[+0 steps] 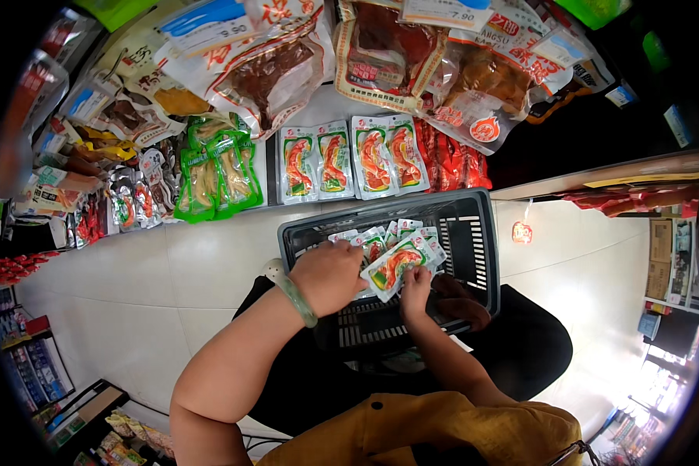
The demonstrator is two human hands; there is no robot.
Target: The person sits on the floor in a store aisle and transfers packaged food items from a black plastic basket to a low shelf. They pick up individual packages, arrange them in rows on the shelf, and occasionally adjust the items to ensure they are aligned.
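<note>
A dark plastic shopping basket (492,256) rests across my lap, several white and green snack pouches inside it. My right hand (416,286) pinches the lower right edge of one snack pouch (395,265) that lies over the others. My left hand (329,276), with a green bangle on its wrist, reaches over the basket's left side; its fingers curl down at the pouches, and what they grip is hidden. On the shelf just beyond the basket, matching pouches (375,156) stand in a row.
Green-edged packs (219,177) lie left of the row, red packs (451,156) right of it. Large vacuum-packed meat bags (268,76) hang above with price tags. Pale floor tiles (209,262) show beside the basket. A shelf board (606,175) juts in at the right.
</note>
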